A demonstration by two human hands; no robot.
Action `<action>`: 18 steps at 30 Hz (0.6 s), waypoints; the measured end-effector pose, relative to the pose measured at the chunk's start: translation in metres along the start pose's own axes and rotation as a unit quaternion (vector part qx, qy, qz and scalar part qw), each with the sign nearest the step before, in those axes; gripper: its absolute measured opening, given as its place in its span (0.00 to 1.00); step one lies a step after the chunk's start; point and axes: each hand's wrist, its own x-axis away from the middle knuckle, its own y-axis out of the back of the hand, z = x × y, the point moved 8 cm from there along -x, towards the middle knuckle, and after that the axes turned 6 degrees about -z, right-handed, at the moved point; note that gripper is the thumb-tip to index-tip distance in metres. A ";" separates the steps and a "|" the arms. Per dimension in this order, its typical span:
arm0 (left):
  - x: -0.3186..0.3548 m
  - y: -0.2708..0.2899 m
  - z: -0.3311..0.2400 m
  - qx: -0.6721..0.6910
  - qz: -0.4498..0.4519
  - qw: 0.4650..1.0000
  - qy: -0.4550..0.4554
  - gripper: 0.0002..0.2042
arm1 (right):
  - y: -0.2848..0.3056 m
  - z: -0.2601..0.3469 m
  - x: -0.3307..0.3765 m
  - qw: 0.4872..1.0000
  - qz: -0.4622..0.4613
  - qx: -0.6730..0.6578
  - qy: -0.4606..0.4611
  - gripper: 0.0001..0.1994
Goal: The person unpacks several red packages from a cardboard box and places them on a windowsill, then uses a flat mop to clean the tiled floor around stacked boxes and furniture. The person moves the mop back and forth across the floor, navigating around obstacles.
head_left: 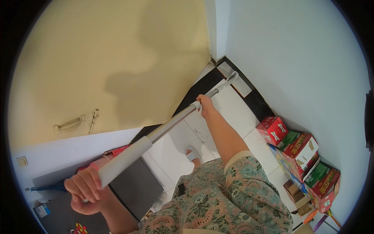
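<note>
A flat mop with a long white and silver pole [169, 128] runs slantwise from lower left to upper right. My left hand [86, 191] is closed at the thick white upper end of the pole, its fingers curled. Further down, my right hand [205, 105] grips the pole near a white collar, with the arm stretched forward. The mop's flat rectangular head [243, 86] lies on the floor in the far corner, close to the black skirting along the wall. Part of the head is hidden behind its white hinged bracket.
A cream door [117, 46] with a handle [70, 124] stands at the left. Stacked red and green cartons [298, 146] line the right wall. A dark grey cabinet [136, 187] is at lower left. My slippered foot [192, 155] stands on white tiles [226, 113].
</note>
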 end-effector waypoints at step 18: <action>0.063 0.025 -0.168 0.015 -0.025 0.999 -0.035 0.12 | -0.037 -0.097 0.169 0.993 0.068 0.044 -0.081 0.06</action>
